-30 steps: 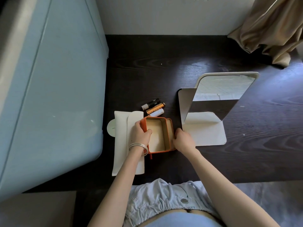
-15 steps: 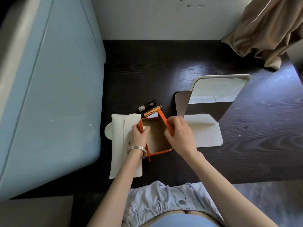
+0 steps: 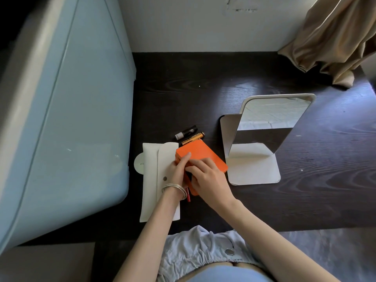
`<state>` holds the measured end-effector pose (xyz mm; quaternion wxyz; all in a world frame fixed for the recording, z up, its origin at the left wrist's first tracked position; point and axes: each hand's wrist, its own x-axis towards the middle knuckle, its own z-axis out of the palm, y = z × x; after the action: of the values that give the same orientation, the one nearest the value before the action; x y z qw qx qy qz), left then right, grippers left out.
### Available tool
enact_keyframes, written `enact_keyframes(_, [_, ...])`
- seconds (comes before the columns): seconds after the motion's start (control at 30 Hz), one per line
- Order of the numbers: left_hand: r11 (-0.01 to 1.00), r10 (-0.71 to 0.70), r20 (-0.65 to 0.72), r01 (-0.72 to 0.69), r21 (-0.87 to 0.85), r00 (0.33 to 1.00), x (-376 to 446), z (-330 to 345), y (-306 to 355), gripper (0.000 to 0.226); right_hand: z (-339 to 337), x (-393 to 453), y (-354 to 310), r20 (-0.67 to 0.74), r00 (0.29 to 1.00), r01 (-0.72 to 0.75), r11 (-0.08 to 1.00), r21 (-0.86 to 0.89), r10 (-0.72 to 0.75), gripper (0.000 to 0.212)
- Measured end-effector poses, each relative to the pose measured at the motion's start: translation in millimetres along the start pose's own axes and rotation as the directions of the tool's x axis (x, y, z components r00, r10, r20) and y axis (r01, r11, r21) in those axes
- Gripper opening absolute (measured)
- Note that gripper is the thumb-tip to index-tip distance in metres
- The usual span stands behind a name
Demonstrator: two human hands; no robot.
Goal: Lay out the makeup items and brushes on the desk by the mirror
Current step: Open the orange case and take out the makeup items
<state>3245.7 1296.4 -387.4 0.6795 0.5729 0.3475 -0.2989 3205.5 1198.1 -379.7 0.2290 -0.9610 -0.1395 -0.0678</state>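
An orange box (image 3: 203,157) lies on the dark desk (image 3: 193,88), just left of the standing mirror (image 3: 270,123). Its orange lid now covers the top, tilted slightly. My left hand (image 3: 179,171) grips the box's left side, with the forefinger resting on the lid. My right hand (image 3: 205,178) holds the lid's near edge with curled fingers. Behind the box lie a black tube (image 3: 186,132) and a gold tube (image 3: 193,138). A white pouch (image 3: 154,171) lies flat to the left, partly under my left wrist.
A pale blue cabinet (image 3: 71,119) borders the desk on the left. A round white disc (image 3: 139,163) pokes out from under the pouch. A beige curtain (image 3: 335,37) hangs over the far right corner. The mirror's white base (image 3: 254,169) spreads toward me.
The box stood open with its lid beside it. My right hand lifted the lid and swung it over the box, which is now covered. My left hand stayed at the box's left side.
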Motion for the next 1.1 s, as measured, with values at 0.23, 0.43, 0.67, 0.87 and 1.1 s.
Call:
enact_keyframes(0.23, [0.997,0.059,0.061,-0.062,0.053,0.996,2,-12,7,0.047,-2,3,17,-0.026,0.969,-0.228,0.934,0.276,0.244,0.026])
enact_keyframes(0.43, [0.984,0.159,0.164,-0.170,0.058,0.974,-9,-16,10,0.051,-9,17,32,0.430,0.690,-0.714,0.449,0.538,0.582,0.061])
enact_keyframes(0.67, [0.942,0.303,0.173,-0.321,0.093,0.937,-11,-11,16,0.035,-5,8,23,0.629,0.549,-0.791,0.099,0.604,0.550,0.052])
enact_keyframes(0.87, [0.950,0.271,0.115,-0.284,0.127,0.956,-14,-10,19,0.023,0,5,16,0.575,0.551,-0.772,0.107,0.627,0.605,0.055])
enact_keyframes(1.1, [0.948,0.286,0.149,-0.302,0.098,0.947,-16,-9,15,0.023,2,4,18,0.469,0.565,-0.760,0.208,0.615,0.679,0.044])
